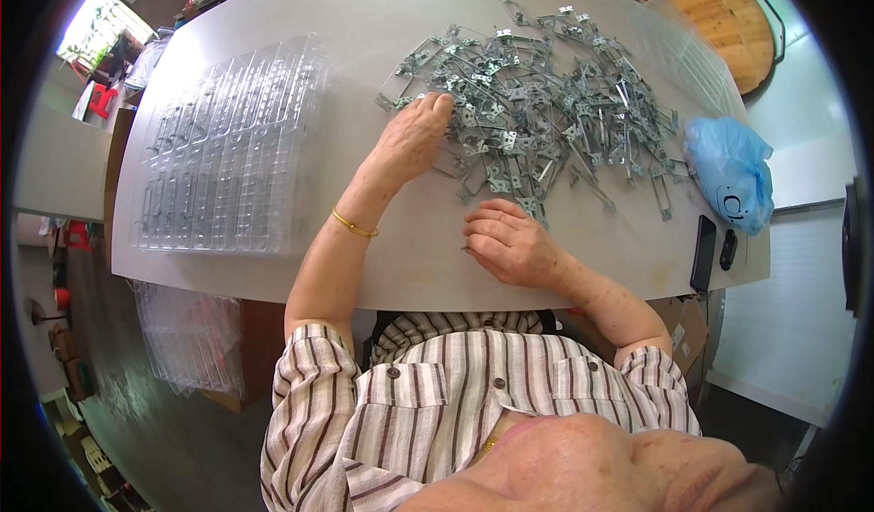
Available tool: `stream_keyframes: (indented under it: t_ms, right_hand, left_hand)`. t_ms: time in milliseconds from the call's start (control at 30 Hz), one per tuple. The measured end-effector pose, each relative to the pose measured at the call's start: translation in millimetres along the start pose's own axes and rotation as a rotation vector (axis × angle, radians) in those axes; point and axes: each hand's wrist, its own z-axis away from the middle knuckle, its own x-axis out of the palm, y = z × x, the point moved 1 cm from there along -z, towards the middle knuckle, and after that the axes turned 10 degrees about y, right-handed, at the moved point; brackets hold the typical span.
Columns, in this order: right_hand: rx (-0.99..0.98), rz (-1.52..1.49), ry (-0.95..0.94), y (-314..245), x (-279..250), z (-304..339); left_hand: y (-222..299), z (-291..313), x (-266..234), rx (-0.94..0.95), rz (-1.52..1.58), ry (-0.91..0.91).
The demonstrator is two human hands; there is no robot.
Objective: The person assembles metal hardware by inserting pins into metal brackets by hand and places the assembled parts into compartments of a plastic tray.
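A tangled heap of shiny metal brackets (546, 102), with thin wire-like arms and small punched plates, lies in front of me. My left hand (416, 137) is at the heap's left edge, fingers bent down and pressed together among the outer pieces. Its fingertips are partly hidden, so what they grip cannot be made out. Close to the heap's near edge, my right hand (517, 246) is curled closed with its knuckles up. A tiny dark end pokes out by its fingertips, too small to name.
On the left of the pale table (382, 275) lie clear plastic trays (228, 148) with compartments holding metal parts. At right are a blue plastic bag (731, 173), a black phone (703, 253) and a small black object (728, 250). More clear trays (191, 334) sit below the left edge.
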Motion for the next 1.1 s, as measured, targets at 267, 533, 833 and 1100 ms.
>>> stream_keyframes:
  t_ms: [267,533,833,1100]
  right_hand:
    - [-0.005,0.001,0.025,1,-2,-3]
    - [0.071,-0.012,0.078,8,-11,-11]
    - [0.208,-0.089,0.234,18,-20,-17]
    - [0.486,-0.134,0.438,31,-37,-31]
  left_hand:
    - [11,1,-7,0.056,-0.003,0.068]
    - [13,3,-11,-0.006,0.057,0.012]
    - [11,4,-12,-0.132,0.484,0.158]
    - [26,-1,-37,-0.549,1.192,-0.044]
